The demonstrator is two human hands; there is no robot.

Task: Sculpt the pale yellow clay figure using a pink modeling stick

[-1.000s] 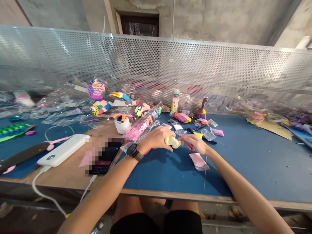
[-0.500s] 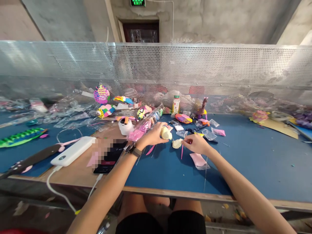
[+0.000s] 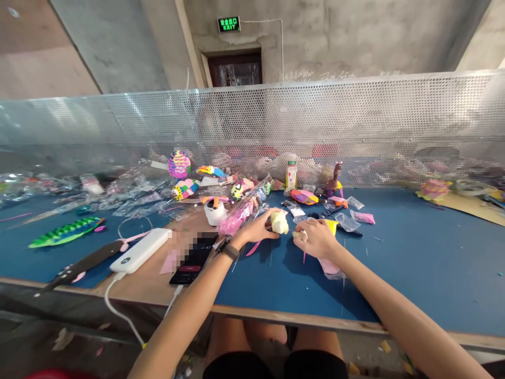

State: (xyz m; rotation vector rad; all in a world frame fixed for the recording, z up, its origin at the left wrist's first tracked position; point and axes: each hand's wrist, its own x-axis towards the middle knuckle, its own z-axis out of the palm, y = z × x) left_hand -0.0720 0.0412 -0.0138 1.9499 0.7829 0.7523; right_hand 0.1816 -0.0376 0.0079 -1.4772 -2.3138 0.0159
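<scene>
Two lumps of pale yellow, clay-like material are in your grasp, one on each side, apart from each other over the blue-topped bench (image 3: 414, 263). Your left hand (image 3: 258, 227) curls around the larger, rounded lump (image 3: 280, 223), its thumb on the near side and its fingers on the far side, so that the lump sticks out toward your right. Your right hand (image 3: 317, 237) grips the smaller, uneven lump (image 3: 300, 236) at the fingertips, and your fingers partly cover it. You wear a black watch (image 3: 228, 248) on your left wrist.

Near your left hand, a flat pink blade-shaped piece (image 3: 253, 248) lies on the bench. Below your right hand you have a thin pink stick (image 3: 304, 257) and, partly hidden by your wrist, a pale pink packet in clear plastic (image 3: 330, 269). Just beyond that hand is a bright yellow piece (image 3: 332, 226).

To your left, a white rectangular power bank (image 3: 141, 252) lies beside a black phone (image 3: 196, 258), part of which is blurred out. Farther back, you face an upright bottle with a white cap and yellow contents (image 3: 291, 175), standing before a perforated metal panel (image 3: 335, 116).
</scene>
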